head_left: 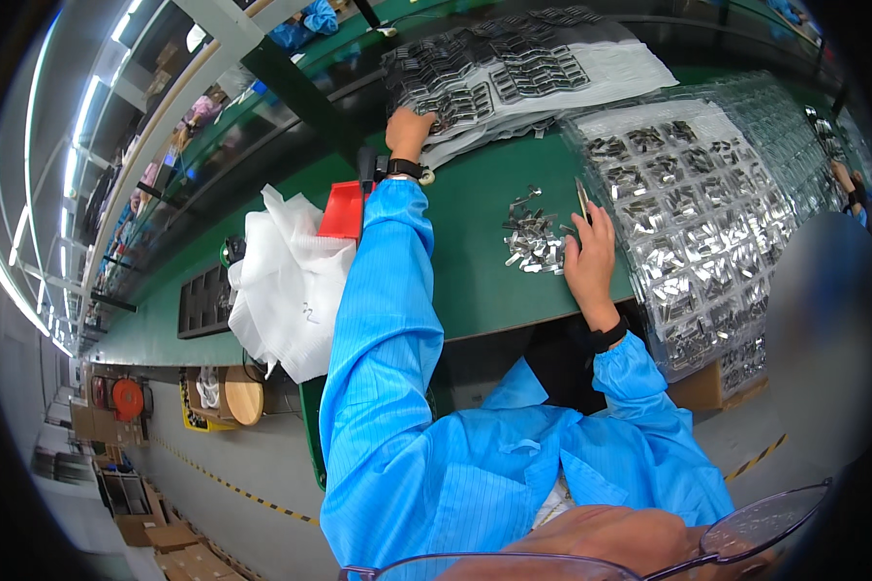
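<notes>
My left hand [410, 133] reaches far forward to the near left edge of the stacked white foam sheets [625, 70]. Its fingers are curled at the black frame-like parts [455, 107] lying in rows there; what they grip is hidden. Closer to me, my right hand [591, 254] holds slim pointed tweezers [582, 198], tip pointing away from me. Just left of that hand, a loose pile of small silvery metal pieces [533, 240] lies on the green table [494, 305]. To its right are clear plastic trays [639, 228] whose compartments hold many similar small pieces.
Left of my left forearm sit a red bin [341, 210], crumpled white foam sheeting [291, 276] and a dark compartment tray [203, 302]. A dark green post [300, 102] rises beyond. Under the table's right end is a cardboard box [717, 385]. Another person's hand [846, 184] shows far right.
</notes>
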A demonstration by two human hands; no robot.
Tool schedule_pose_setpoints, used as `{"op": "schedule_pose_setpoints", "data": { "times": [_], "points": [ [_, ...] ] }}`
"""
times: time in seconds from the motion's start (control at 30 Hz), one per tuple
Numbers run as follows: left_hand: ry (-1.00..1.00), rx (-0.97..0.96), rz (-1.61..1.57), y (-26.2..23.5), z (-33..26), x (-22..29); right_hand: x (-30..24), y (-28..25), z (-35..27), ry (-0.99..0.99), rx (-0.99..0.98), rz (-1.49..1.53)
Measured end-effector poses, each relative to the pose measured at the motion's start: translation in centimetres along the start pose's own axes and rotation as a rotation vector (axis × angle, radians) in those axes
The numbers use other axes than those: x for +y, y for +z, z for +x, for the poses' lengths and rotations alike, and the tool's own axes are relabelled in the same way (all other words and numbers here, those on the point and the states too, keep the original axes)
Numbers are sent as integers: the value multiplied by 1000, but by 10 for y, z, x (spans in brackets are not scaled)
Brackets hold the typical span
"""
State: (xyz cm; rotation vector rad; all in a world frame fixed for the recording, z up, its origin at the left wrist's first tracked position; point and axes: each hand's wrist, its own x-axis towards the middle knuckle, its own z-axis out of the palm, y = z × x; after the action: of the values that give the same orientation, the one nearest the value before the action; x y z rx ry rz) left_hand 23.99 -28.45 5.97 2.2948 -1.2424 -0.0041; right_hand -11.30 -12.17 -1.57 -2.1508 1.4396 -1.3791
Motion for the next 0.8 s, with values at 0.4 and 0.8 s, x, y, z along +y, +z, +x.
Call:
{"op": "schedule_pose_setpoints", "data": {
  "times": [0.4, 0.8],
  "points": [
    [-211, -261, -507, 13, 35, -31, -29, -30, -22, -115, 51, 156],
    [-5, 18, -561, -18, 21, -31, -42, -32, -23, -114, 24, 288]
  ]
}}
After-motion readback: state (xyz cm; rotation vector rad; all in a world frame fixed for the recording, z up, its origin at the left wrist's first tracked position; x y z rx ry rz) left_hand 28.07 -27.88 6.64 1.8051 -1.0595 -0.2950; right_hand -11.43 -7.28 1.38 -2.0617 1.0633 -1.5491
